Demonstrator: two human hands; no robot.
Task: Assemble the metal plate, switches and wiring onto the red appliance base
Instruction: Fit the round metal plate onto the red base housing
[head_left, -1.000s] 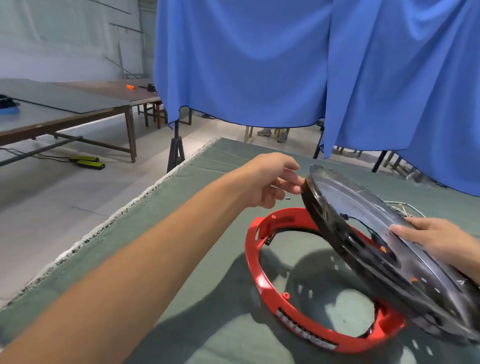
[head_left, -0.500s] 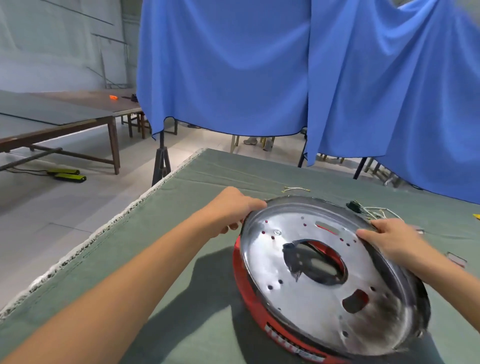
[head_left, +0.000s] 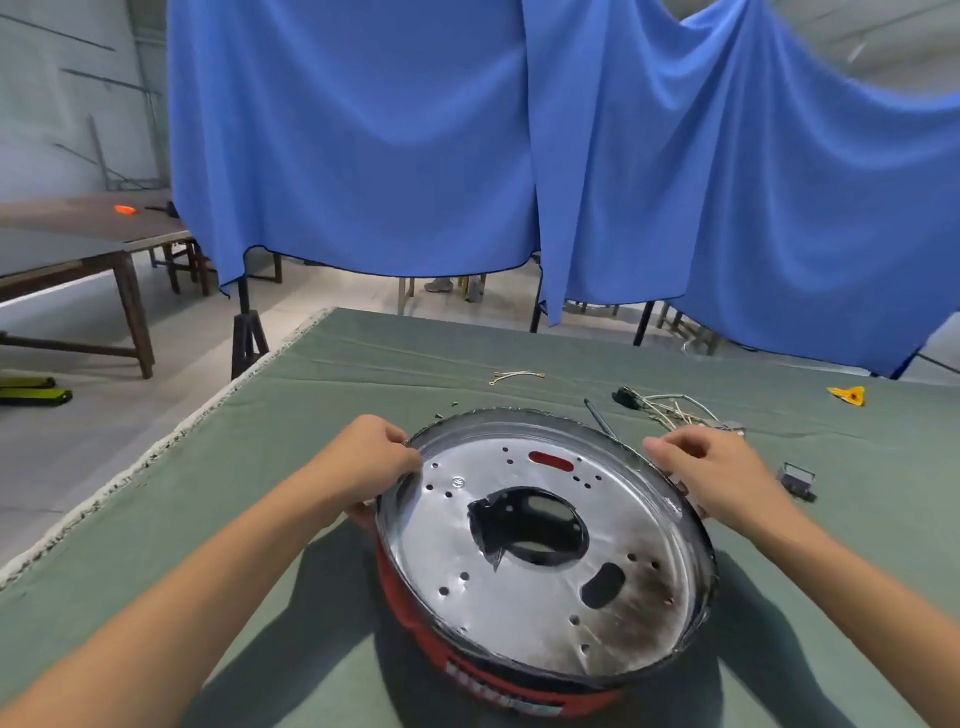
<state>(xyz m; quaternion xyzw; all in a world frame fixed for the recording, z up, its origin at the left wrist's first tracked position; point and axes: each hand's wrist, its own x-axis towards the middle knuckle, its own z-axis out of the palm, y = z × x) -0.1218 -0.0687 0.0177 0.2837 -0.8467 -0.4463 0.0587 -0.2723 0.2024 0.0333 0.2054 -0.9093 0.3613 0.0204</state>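
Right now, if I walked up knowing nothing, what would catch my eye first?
First, the big round shiny metal plate with a dark central hole, sitting on the red appliance base in the middle of the green cloth table. The left hand and right hand grip its far rim on either side. Behind hangs a bright blue curtain; a tangle of white wires lies beyond the plate.

**Plate lowered onto red base**

The metal plate (head_left: 540, 545), which a second earlier stood tilted on edge above the open red base (head_left: 410, 618), came down flat onto it. The left hand (head_left: 371, 462) moved onto the plate's left rim; the right hand (head_left: 711, 473) shifted to its far right rim.
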